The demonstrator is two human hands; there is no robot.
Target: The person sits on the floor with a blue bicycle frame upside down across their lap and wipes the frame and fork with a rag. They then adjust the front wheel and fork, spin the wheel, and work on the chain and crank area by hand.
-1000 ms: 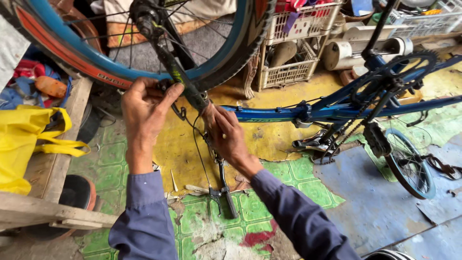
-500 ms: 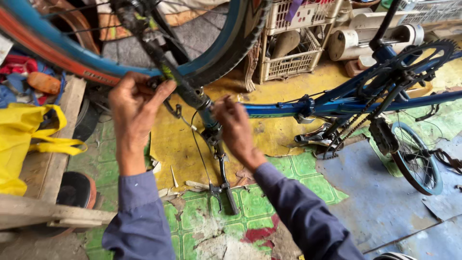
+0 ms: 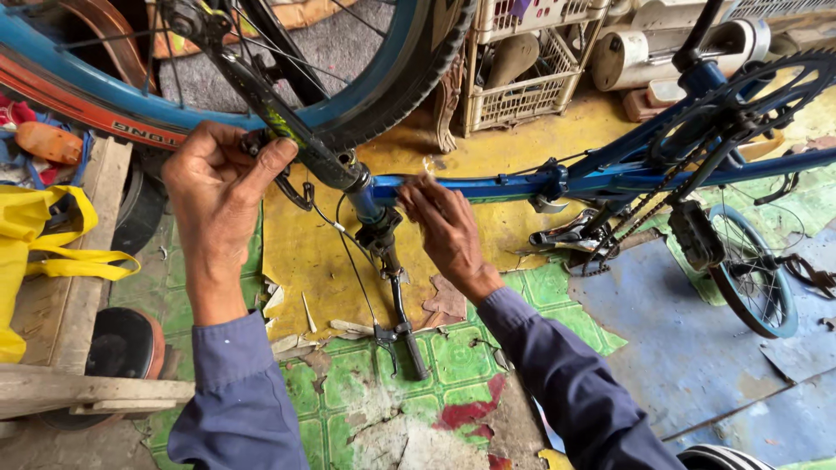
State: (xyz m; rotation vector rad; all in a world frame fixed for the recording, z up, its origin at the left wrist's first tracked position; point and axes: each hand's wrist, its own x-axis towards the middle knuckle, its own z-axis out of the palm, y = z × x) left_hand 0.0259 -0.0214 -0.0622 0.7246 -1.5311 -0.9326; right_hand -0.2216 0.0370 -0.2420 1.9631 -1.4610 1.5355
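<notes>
— Where is the bicycle?
— The blue bicycle frame lies upside down on the floor. The left hand has its grip pinching the black fork; the right hand presses fingers together on the frame.
— Any free room?
— Yes, open floor below the handlebar; a wire basket stands behind.

A blue metal bicycle frame spans three o'clock. A blue-rimmed front wheel fills twelve o'clock. Green patterned floor tiles lie at six, a worn yellow floor sheet at centre, a yellow cloth bag at nine.
</notes>
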